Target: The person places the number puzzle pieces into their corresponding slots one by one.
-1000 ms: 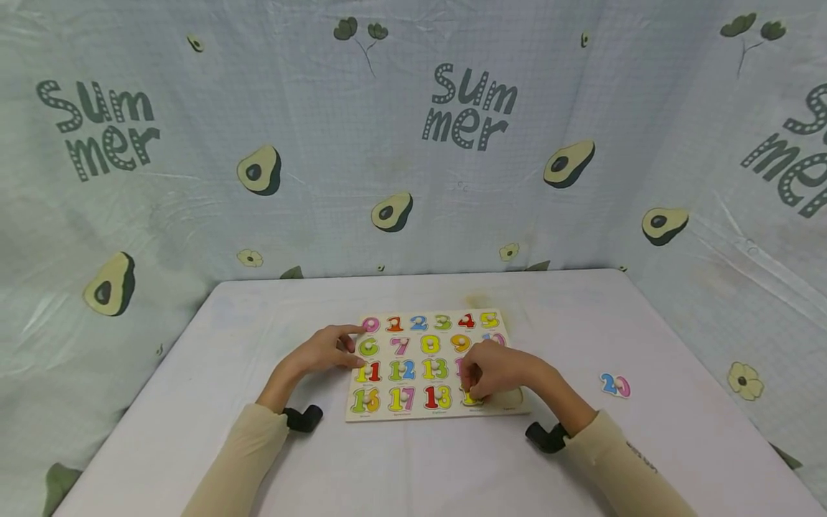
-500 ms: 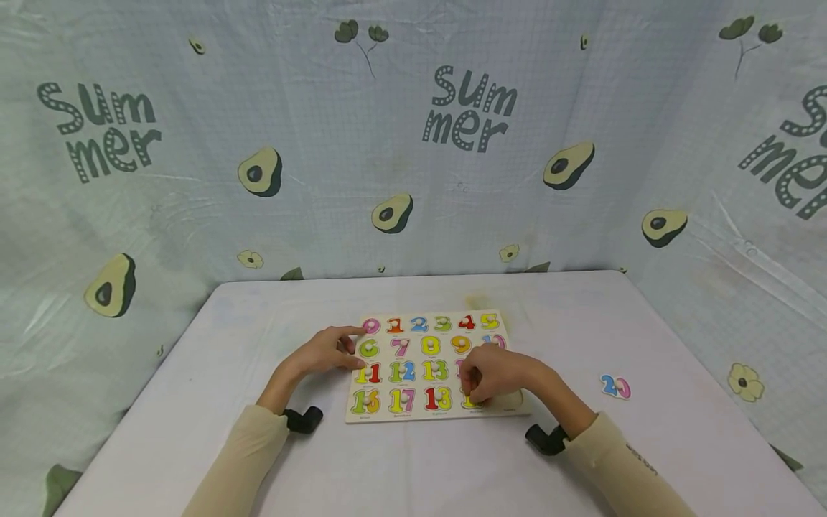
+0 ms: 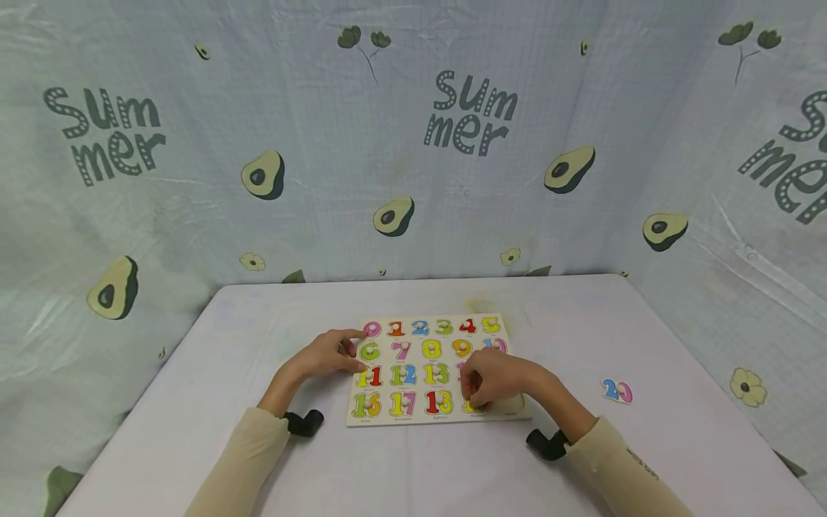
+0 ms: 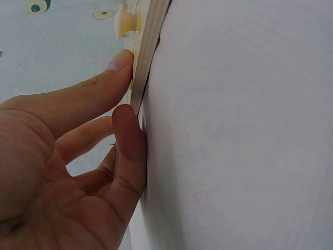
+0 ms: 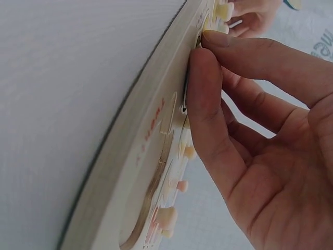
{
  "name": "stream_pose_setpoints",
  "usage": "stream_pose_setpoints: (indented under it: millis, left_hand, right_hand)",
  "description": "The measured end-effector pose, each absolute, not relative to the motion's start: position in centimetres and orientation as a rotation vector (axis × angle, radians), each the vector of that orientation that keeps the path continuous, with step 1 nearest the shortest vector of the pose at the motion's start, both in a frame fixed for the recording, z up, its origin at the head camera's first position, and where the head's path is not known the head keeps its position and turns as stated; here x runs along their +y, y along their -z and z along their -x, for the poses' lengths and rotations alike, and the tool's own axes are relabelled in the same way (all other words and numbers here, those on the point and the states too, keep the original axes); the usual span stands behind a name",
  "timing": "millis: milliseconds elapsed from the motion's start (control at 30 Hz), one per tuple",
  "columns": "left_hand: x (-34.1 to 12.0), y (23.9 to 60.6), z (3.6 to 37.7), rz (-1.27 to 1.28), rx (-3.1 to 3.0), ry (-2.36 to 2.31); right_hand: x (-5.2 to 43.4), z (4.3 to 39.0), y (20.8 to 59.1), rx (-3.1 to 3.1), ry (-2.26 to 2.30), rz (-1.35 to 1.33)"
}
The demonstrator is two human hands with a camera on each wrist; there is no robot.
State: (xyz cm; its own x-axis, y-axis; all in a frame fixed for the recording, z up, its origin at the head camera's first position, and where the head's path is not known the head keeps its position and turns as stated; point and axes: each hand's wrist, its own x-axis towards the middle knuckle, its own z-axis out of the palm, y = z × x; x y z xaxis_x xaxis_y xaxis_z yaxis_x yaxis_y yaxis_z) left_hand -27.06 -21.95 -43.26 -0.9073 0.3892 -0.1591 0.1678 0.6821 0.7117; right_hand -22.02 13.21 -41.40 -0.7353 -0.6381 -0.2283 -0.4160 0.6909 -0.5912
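Note:
A pale wooden number puzzle board (image 3: 420, 389) lies on the table, its colourful knobbed pieces running in rows from 0 upward. My left hand (image 3: 326, 353) rests at the board's left edge, index finger by the 0 and thumb by the 11. In the left wrist view the thumb (image 4: 99, 91) touches the board's rim. With thumb and index finger, my right hand (image 3: 494, 373) pinches a yellow number piece (image 3: 470, 404) in the bottom row; its second digit is hidden. An empty recess (image 5: 151, 192) labelled twenty shows beside it in the right wrist view.
A blue and pink 20 piece (image 3: 617, 390) lies on the white table (image 3: 413, 474), right of the board. Behind the table hangs a pale curtain (image 3: 323, 215) printed with avocados. Each wrist wears a black camera mount.
Both hands hold nearly the same places on the board and piece. The whole view has shifted slightly downward.

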Motion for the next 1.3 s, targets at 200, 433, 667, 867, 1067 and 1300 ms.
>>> stream_pose_setpoints:
  millis: [200,433,667,867,1067,1300]
  left_hand:
    - [-22.0,43.3,27.1,-0.448,2.600,-1.066]
    - [-22.0,43.5,27.1,-0.419,2.601,-1.064]
    - [-21.9,43.3,26.9,-0.398,2.597,-1.077]
    - [-21.8,43.4,27.0,-0.401,2.603,-1.061]
    - [-21.8,43.5,27.0,-0.407,2.610,-1.061]
    - [-21.7,43.3,26.8,-0.396,2.611,-1.058]
  right_hand:
    - [13.2,22.1,41.3,2.476,0.737,0.828]
    - [13.1,22.0,41.3,2.472,0.754,0.786]
    - [13.3,22.0,41.3,2.457,0.748,0.783]
    - [13.5,21.9,41.2,2.441,0.733,0.801]
    - [14.1,21.9,40.7,2.461,0.740,0.808]
    - [15.8,22.1,39.6,2.514,0.777,0.809]
